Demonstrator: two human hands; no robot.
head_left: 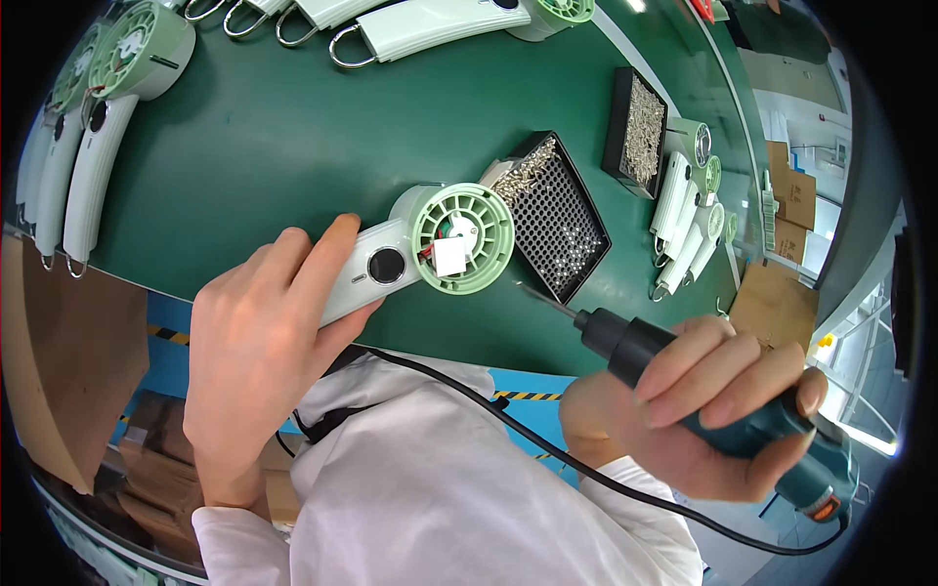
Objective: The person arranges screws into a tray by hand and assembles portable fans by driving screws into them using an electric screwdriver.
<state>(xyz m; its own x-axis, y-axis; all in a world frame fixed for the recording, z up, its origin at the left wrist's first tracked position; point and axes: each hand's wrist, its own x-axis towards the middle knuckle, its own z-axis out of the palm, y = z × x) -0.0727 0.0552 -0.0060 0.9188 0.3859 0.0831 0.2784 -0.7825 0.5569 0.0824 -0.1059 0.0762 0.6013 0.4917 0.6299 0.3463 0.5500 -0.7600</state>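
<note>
My left hand (269, 327) is closed round the white handle of a handheld fan (381, 264). The fan's pale green round housing (465, 200) faces up, with wires and a small white square part showing inside. My right hand (718, 410) grips a corded teal and black electric screwdriver (625, 344). Its bit points up and left, apart from the fan and close to the near corner of a black screw tray (601, 232). That tray has a grid of holes, with loose screws heaped at its far left end and several bright ones in the holes.
Another black box (616, 161) full of small screws lies farther right. White and green fans lie at the left (103, 161), along the back (430, 29) and at the right (674, 200). A black cord (547, 444) crosses before my body. Cardboard boxes (156, 459) stand below left.
</note>
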